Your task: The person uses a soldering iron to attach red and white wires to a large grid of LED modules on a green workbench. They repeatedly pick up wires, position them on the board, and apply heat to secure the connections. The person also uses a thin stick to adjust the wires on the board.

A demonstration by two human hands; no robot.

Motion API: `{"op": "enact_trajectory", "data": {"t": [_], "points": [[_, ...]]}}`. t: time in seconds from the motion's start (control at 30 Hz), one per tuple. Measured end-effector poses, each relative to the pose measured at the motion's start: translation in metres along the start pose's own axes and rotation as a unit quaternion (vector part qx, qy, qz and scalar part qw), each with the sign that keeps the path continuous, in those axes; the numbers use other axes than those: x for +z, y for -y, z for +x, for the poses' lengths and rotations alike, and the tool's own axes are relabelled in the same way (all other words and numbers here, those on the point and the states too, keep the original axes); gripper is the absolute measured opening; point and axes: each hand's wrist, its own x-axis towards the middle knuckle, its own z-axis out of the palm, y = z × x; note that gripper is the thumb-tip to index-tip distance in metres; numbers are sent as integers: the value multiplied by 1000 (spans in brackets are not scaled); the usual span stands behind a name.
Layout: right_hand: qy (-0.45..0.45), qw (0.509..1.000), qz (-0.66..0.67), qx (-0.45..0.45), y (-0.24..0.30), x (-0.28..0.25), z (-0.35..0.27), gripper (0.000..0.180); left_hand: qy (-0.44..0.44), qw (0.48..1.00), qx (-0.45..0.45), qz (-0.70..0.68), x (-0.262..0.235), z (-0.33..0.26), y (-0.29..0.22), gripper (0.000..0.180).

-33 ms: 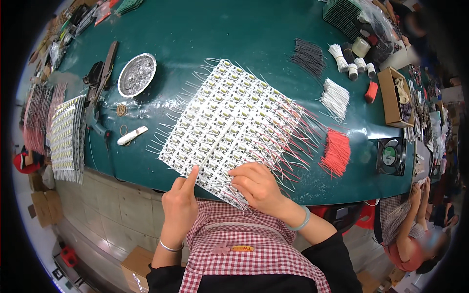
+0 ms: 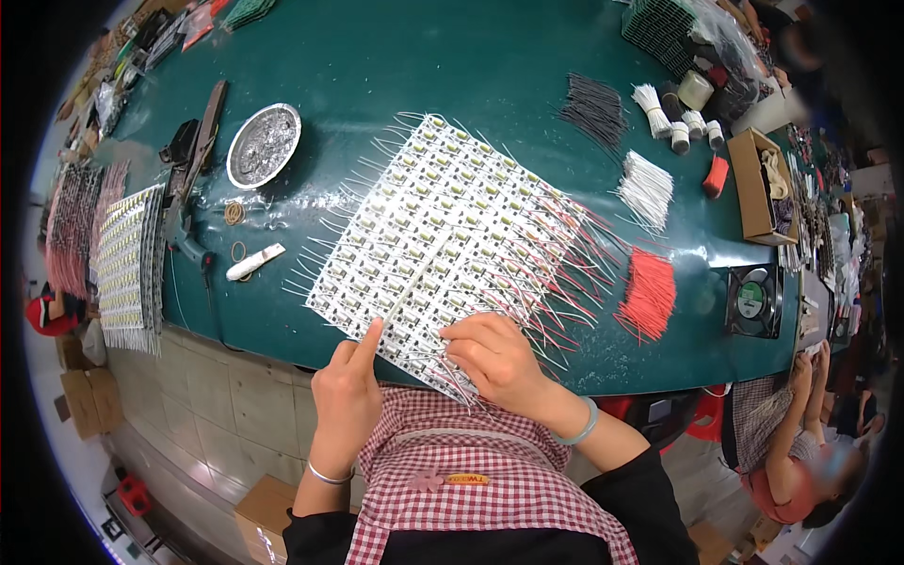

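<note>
A white circuit board panel (image 2: 400,226) lies turned at an angle on the green table, covered with rows of small yellowish components. White wires stick out along its left side; red and white wires (image 2: 556,273) fan out on the right. My left hand (image 2: 347,386) touches the panel's near left edge with one finger stretched out, the others curled, and nothing visible in it. Over the panel's near corner, my right hand (image 2: 499,353) pinches a thin white wire between thumb and fingertips. The pinched end is partly hidden by the fingers.
Right of the panel lie bundles of black wires (image 2: 593,108), white wires (image 2: 646,191) and red wires (image 2: 648,294). A small fan (image 2: 753,301) and a cardboard box (image 2: 753,202) stand beyond. Leftward are a metal-filled bowl (image 2: 233,155), a soldering tool (image 2: 193,247) and stacked panels (image 2: 127,264). A co-worker (image 2: 791,461) sits at right.
</note>
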Motion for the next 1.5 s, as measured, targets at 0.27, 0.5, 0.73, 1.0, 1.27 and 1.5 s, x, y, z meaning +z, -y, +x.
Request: {"op": "enact_trajectory", "data": {"t": [0.27, 0.5, 0.73, 1.0, 1.27, 1.5], "points": [[-2, 1000, -3, 21, 3, 1, 1, 13, -23, 999, -3, -26, 6, -3, 0, 46], [-2, 1000, -2, 21, 2, 2, 0, 13, -24, 999, -10, -32, 8, -5, -2, 43], [-1, 1000, 5, 20, 3, 0, 1, 14, -31, 999, 5, -30, 18, 13, -10, 46], [2, 999, 17, 31, 3, 0, 0, 15, -32, 999, 27, -11, 31, 39, -16, 50], [-4, 1000, 19, 12, 0, 3, 1, 12, -33, 998, 38, 25, 42, 63, -26, 50], [-3, 1000, 24, 16, 1, 0, -1, 12, -41, 999, 34, 12, 37, 57, -22, 50]]}}
